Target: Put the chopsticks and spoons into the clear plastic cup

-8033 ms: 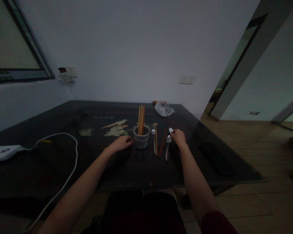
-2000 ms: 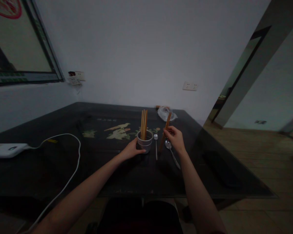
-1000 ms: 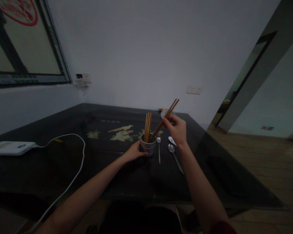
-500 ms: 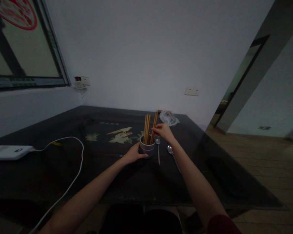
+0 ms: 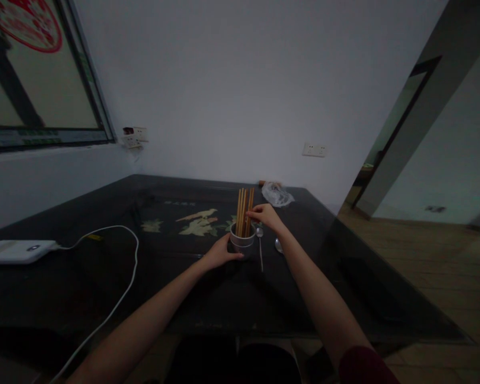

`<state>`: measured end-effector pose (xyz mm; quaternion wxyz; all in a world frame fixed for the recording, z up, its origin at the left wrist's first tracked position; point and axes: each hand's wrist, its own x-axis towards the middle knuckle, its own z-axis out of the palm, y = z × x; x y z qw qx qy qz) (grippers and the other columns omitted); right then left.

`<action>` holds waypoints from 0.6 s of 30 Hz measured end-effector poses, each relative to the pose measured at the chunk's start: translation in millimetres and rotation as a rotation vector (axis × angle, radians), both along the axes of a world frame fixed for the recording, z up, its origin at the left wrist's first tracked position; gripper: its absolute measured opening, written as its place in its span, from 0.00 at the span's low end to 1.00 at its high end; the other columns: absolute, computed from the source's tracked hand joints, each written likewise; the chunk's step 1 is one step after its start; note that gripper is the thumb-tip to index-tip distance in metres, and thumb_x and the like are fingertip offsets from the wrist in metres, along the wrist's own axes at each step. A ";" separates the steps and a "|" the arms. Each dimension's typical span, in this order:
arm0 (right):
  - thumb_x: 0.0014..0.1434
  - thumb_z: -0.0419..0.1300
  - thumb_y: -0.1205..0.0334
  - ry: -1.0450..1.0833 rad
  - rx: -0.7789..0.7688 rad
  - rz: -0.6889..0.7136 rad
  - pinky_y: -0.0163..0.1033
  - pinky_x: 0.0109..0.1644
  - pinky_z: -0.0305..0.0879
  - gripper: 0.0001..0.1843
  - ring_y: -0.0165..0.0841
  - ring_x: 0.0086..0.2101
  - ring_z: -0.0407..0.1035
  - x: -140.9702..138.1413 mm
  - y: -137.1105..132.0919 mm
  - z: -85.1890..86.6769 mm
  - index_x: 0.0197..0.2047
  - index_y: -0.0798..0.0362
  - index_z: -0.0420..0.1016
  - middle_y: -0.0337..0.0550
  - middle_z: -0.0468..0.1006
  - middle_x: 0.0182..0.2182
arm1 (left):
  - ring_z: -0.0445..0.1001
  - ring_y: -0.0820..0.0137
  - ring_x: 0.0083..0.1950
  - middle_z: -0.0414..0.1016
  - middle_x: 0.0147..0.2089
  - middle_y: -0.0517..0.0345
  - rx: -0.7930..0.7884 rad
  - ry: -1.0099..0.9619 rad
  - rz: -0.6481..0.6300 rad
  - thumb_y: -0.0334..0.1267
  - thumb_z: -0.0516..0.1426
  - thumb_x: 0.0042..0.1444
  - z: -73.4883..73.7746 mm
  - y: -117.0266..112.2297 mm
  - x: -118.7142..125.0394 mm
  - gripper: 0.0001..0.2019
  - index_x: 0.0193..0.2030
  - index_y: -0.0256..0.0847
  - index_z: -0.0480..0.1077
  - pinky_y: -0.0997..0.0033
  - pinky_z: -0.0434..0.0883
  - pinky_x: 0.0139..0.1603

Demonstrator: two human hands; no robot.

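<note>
Head view is taking in a dark table (image 5: 212, 306) and two bare hands busy around one grey cup (image 5: 242, 244). The cup is standing upright near the middle of the table. The left hand (image 5: 221, 252) is clasping its side, thumb across the front and fingers going round behind. The right hand (image 5: 265, 215) is pinching, thumb against fingers, at the right edge of a bunch of chopsticks (image 5: 241, 213) rising from the cup's mouth.

Judging from here, the chopstick part is looking all but done: every one I am seeing is standing inside the cup, though the right fingertips are not yet off. Two spoons are lying outside, neither in a hand: a slim spoon (image 5: 261, 250) just right of the cup, and a larger spoon (image 5: 279, 246) a little farther over.

The right forearm (image 5: 316, 282) is hiding the larger spoon's handle, and the chopsticks' lower ends are disappearing inside the cup. They are overlapping in this dim light, so I cannot fairly count them. At the right, a black flat object (image 5: 370, 288) is almost melting into the tabletop. A white device (image 5: 20, 252) is being cut off by the left edge, and its cable (image 5: 135, 261) is running out at the bottom.
</note>
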<state>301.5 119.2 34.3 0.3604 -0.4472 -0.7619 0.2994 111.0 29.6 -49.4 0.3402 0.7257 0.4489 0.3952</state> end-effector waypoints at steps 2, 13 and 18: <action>0.47 0.62 0.50 -0.008 -0.002 -0.003 0.30 0.22 0.53 0.17 0.25 0.19 0.61 -0.7 0.3 -0.2 0.21 0.57 0.74 0.36 0.69 0.16 | 0.66 0.57 0.60 0.67 0.59 0.46 0.006 0.010 0.003 0.42 0.66 0.41 0.1 0.2 0.1 0.36 0.58 0.37 0.61 0.55 0.61 0.62; 0.51 0.63 0.53 0.051 0.018 -0.056 0.29 0.23 0.60 0.14 0.27 0.19 0.67 -7.2 0.7 10.5 0.27 0.57 0.76 0.41 0.76 0.21 | 0.66 0.56 0.59 0.68 0.59 0.46 -0.025 -0.029 0.017 0.41 0.67 0.39 -0.9 0.9 1.0 0.37 0.58 0.37 0.62 0.53 0.61 0.62; 0.51 0.64 0.57 -0.034 0.018 -0.142 0.29 0.21 0.59 0.12 0.27 0.18 0.68 -12.5 3.9 13.8 0.25 0.57 0.75 0.41 0.75 0.18 | 0.67 0.56 0.59 0.68 0.58 0.45 -0.015 -0.018 0.011 0.40 0.67 0.39 -1.0 1.5 0.8 0.37 0.57 0.37 0.62 0.53 0.61 0.61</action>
